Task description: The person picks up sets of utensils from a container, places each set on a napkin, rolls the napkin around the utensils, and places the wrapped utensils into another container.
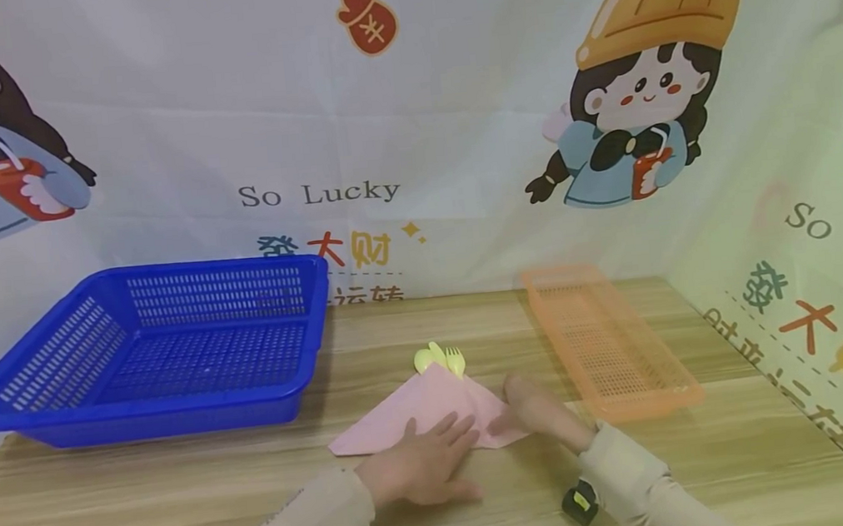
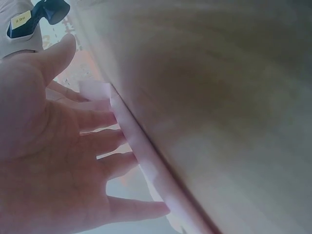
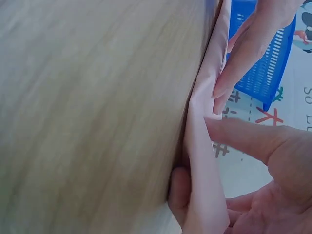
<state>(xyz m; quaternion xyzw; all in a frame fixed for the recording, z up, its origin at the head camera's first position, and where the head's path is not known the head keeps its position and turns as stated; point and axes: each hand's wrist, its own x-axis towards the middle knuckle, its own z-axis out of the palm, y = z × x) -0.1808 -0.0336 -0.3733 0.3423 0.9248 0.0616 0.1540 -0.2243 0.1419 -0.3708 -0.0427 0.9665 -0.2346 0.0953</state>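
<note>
A pink napkin (image 1: 422, 401) lies folded on the table, its peak pointing away from me. From under that peak stick out the heads of a pale yellow spoon (image 1: 422, 361), a knife (image 1: 438, 353) and a fork (image 1: 455, 362); their handles are hidden by the napkin. My left hand (image 1: 424, 463) rests on the napkin's near edge with its fingers spread and straight. At the right corner, my right hand (image 1: 543, 409) pinches the napkin. The right wrist view shows the thumb (image 3: 239, 136) on top of the fold and a fingertip (image 3: 180, 187) tucked beneath it.
A large blue basket (image 1: 170, 402) stands on the left of the wooden table (image 1: 186, 501). To the right lies a shallow orange basket (image 1: 648, 403), close beyond my right hand. A printed curtain (image 1: 455, 126) hangs behind the table and along its right side.
</note>
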